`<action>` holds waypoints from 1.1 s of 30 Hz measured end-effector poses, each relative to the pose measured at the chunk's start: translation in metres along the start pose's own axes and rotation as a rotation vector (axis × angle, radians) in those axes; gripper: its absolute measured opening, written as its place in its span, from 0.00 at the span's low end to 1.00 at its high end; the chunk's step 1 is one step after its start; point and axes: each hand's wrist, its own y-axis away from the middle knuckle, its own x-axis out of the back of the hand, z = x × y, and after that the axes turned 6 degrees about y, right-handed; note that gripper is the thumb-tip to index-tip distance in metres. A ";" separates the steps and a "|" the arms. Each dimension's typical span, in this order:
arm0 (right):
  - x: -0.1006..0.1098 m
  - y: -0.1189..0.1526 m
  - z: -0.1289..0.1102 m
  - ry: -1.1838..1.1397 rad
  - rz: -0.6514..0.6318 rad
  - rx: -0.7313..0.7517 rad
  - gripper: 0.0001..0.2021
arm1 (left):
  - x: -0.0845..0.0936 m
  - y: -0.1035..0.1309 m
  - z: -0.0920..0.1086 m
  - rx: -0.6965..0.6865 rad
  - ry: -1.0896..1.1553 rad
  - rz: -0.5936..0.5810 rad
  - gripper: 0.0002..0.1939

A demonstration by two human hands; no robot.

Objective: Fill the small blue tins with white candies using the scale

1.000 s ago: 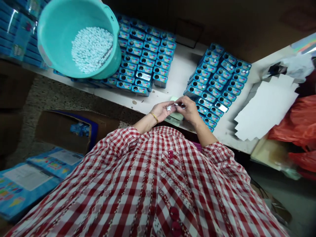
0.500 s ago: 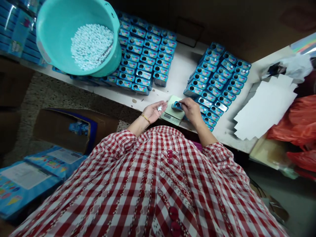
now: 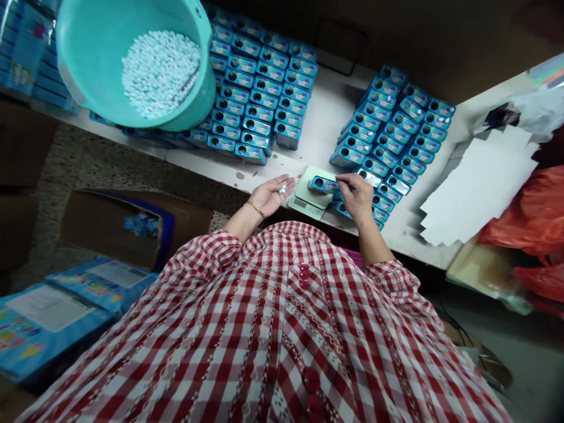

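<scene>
My left hand (image 3: pixel 273 195) lies palm up with its fingers stretched out, just left of a pale green digital scale (image 3: pixel 304 205). It holds a few small white candies (image 3: pixel 282 189) in the palm. On the scale's plate rests a blue printed tin (image 3: pixel 322 184), its round dark opening toward the left. At the right end of this tin is my right hand (image 3: pixel 356 194), thumb and fingertips drawn together. What they pinch, if anything, is too small to tell. Rows of similar blue tins (image 3: pixel 374 167) stand close behind and beside that hand.
A turquoise bucket (image 3: pixel 207 88) of small white candies (image 3: pixel 161 73) stands at the upper left. More blue tins (image 3: pixel 259 111) are beside it. To the right lie white cut card sheets (image 3: pixel 480 182) and red plastic bags (image 3: pixel 520 217). An open cardboard box (image 3: pixel 110 226) sits lower left.
My right hand has shifted right along the tin on the scale, so more of the tin's top shows. My left hand keeps its place, with its fingers a little flatter.
</scene>
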 end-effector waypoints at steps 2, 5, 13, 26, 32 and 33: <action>-0.002 0.001 -0.008 0.003 -0.039 0.044 0.08 | -0.003 0.002 -0.004 -0.002 -0.043 -0.022 0.28; -0.005 0.000 -0.025 0.005 -0.127 0.141 0.09 | -0.011 0.002 -0.013 -0.015 -0.146 -0.057 0.26; 0.003 0.004 -0.021 -0.005 -0.042 0.117 0.09 | -0.045 -0.014 -0.027 -0.310 -0.643 -0.174 0.15; 0.014 0.031 0.006 0.004 0.055 0.034 0.09 | -0.058 -0.031 -0.034 -0.413 -0.981 -0.308 0.16; 0.015 0.031 0.013 -0.001 0.075 0.010 0.08 | -0.050 -0.042 -0.025 -0.772 -1.589 -0.418 0.17; 0.014 0.031 0.013 0.000 0.070 0.006 0.08 | -0.049 -0.044 -0.025 -0.781 -1.617 -0.439 0.17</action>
